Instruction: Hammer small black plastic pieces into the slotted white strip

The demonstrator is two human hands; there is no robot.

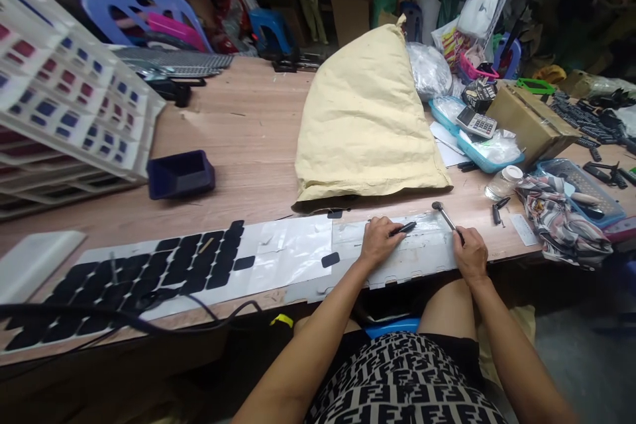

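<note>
My left hand (pixel 379 239) is closed on a small, elongated black piece (pixel 406 228). That piece lies low over a flattened sheet of cardboard (pixel 397 271) with clear tape on it, at the table's near edge. To its right, my right hand (pixel 470 253) grips the handle of a small hammer (pixel 446 217). The hammer's dark head points up and to the left, just off the black piece. Further left, rows of flat black rounded pads (pixel 186 262) lie on a white sheet (pixel 283 248). One loose black pad (pixel 330 259) sits left of my left hand.
Beyond my hands stands a large cream sack (pixel 370 119). A purple tray (pixel 181 175) and a white plastic crate (pixel 74 93) are at left. To the right are a clear jar (pixel 503 183), a patterned cloth (pixel 561 225), a calculator (pixel 476 122) and a cardboard box (pixel 534 120).
</note>
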